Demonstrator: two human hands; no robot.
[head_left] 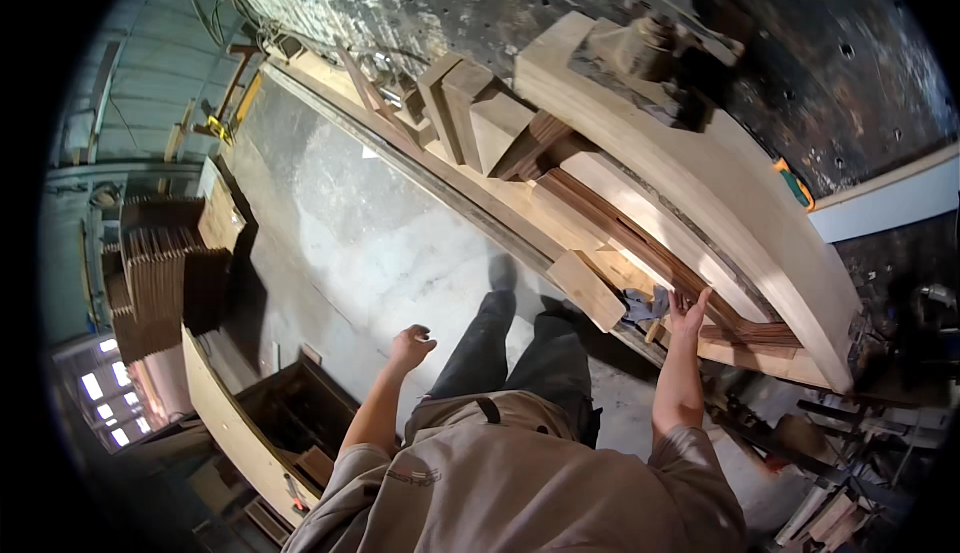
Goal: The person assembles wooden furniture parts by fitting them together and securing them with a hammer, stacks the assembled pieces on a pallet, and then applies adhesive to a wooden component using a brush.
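Note:
My right hand is open, its fingers spread at the near side of a dark brown wood moulding; whether it touches the wood I cannot tell. A crumpled grey cloth lies just left of those fingers. The moulding runs along the inside of a large curved pale wood frame on the bench. My left hand hangs over the floor, away from the bench, its fingers loosely bent and slightly apart with nothing visible in them.
Pale wood blocks and another block sit along the bench edge. A green-and-orange handled tool lies on the dark perforated metal table. Stacked brown slats stand left. Clamps and offcuts crowd the lower right.

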